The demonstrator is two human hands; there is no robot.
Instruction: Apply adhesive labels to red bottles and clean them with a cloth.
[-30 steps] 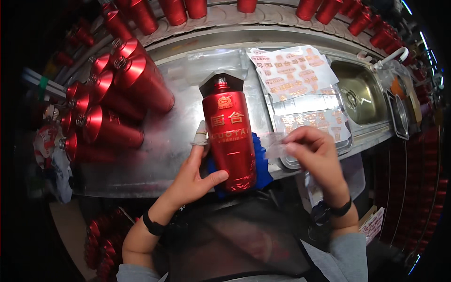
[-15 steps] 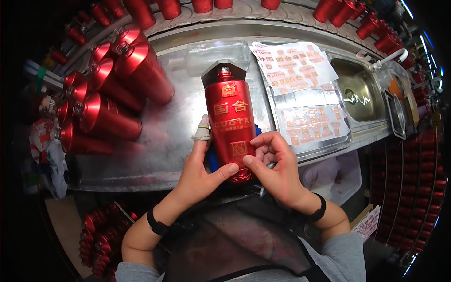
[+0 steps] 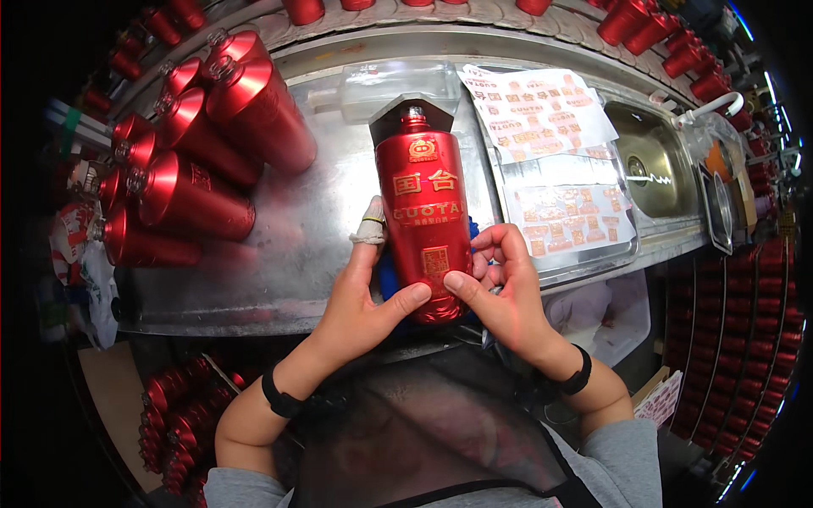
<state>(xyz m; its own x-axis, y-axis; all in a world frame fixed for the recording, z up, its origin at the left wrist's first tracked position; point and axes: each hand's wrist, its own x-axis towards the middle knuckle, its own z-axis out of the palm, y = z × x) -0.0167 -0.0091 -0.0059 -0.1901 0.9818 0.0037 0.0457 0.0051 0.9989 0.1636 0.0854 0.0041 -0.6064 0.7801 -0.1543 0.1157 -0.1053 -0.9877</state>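
A shiny red bottle (image 3: 421,220) with gold lettering and a gold square emblem near its base lies in front of me, neck pointing away. Its neck end rests against a dark angular stand (image 3: 385,121). Along the lower left side, my left hand (image 3: 360,296) grips the bottle, thumb across its base end; a wrapped cover with a yellow band sits on one finger. My right hand (image 3: 512,296) holds the lower right side, its thumb pressed beside the square emblem and its fingers curled. Blue cloth (image 3: 389,278) shows under the bottle.
Several red bottles (image 3: 199,190) stand on the metal table at left. To the right, printed decal sheets (image 3: 542,114) lie on a tray, beside a sink (image 3: 648,161) with a tap (image 3: 716,108). A clear plastic box (image 3: 398,89) sits behind; more bottles line a conveyor (image 3: 500,25).
The view has shifted slightly, so the bottle and both hands appear a little further right. My right thumb still presses near the square emblem, and the grip looks much the same.
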